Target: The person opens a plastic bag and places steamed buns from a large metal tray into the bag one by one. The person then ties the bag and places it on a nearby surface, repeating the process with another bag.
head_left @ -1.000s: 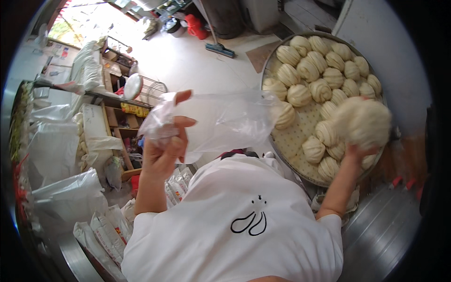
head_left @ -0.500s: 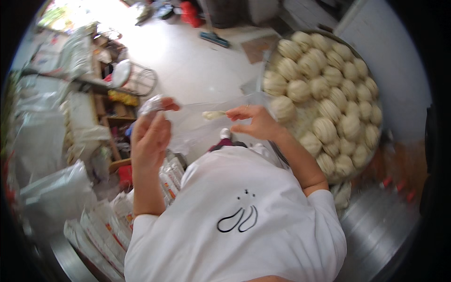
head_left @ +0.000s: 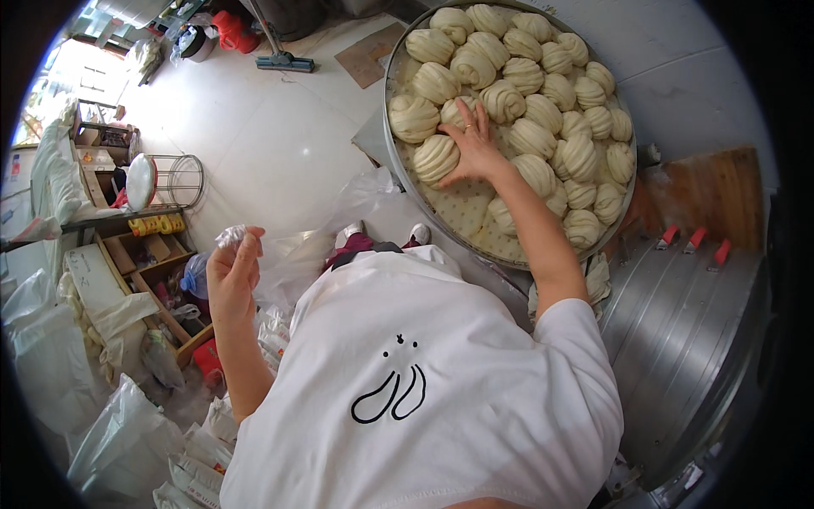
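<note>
My left hand (head_left: 235, 276) is raised at the left, fingers pinched on the bunched edge of a clear plastic bag (head_left: 297, 259). The bag's thin film hangs in front of me toward the tray. At the upper right my right hand (head_left: 476, 153) reaches over a round tray (head_left: 458, 212) of pale twisted steamed rolls (head_left: 530, 161). Its thumb and a finger curl round the right side of one twisted steamed roll (head_left: 434, 161) near the tray's left rim. The other fingers stretch over a neighbouring roll. Part of the gripped roll is hidden by the fingers.
Lidded metal drum (head_left: 678, 331) with red handles stands at the lower right. A wooden shelf (head_left: 161, 276) and a wire rack (head_left: 186, 182) are at the left. Plastic-wrapped packs (head_left: 199, 458) lie lower left. A mop (head_left: 284, 63) rests on the floor (head_left: 280, 127).
My right hand has moved up and right from in front of me to the rolls. The small pale piece at its fingertips no longer shows. My left hand has lowered slightly, still pinching the bag.
</note>
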`<action>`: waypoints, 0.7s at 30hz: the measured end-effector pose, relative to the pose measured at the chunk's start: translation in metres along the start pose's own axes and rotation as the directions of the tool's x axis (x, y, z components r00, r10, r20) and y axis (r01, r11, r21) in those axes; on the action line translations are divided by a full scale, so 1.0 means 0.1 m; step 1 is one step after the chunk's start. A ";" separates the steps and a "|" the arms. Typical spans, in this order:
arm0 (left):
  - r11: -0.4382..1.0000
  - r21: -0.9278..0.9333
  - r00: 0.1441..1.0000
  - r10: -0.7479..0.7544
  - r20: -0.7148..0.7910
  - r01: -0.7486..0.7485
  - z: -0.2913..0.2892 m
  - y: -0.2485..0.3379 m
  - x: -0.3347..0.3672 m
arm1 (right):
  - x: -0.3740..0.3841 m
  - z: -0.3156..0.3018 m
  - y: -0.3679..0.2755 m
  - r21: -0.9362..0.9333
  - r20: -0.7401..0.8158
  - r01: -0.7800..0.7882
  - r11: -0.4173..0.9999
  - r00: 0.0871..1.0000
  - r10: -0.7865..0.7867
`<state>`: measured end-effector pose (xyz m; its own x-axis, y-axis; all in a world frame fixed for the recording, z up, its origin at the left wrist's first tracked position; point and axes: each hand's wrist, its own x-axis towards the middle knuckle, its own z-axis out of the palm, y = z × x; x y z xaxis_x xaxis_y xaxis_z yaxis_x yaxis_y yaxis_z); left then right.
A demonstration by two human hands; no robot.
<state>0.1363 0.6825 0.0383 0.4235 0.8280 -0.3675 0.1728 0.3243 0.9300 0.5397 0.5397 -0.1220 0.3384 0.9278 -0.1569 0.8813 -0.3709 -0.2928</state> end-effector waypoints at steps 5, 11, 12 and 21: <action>0.977 0.149 0.989 -0.150 -0.010 0.150 -0.22 -0.15 -0.06 | -0.04 0.18 0.01 0.055 -0.253 0.100 0.993 0.964 -0.083; 0.986 -0.016 0.981 -0.169 -0.093 0.168 -0.21 -0.36 -0.08 | -0.33 0.19 -0.12 0.165 -0.440 0.054 0.985 0.897 0.024; 0.987 -0.028 0.982 -0.161 -0.103 0.159 -0.18 -0.36 -0.08 | -0.32 0.14 -0.11 0.157 -0.436 0.032 0.987 0.899 0.040; 0.998 0.056 1.000 -0.019 -0.011 0.020 -0.10 -0.19 -0.07 | 0.07 0.04 0.17 0.138 -0.137 0.056 0.989 0.990 -0.037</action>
<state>0.1216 0.6753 0.0232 0.4100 0.8267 -0.3853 0.2304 0.3149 0.9207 0.5560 0.5394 -0.1319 0.3473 0.9376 -0.0149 0.8450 -0.3198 -0.4287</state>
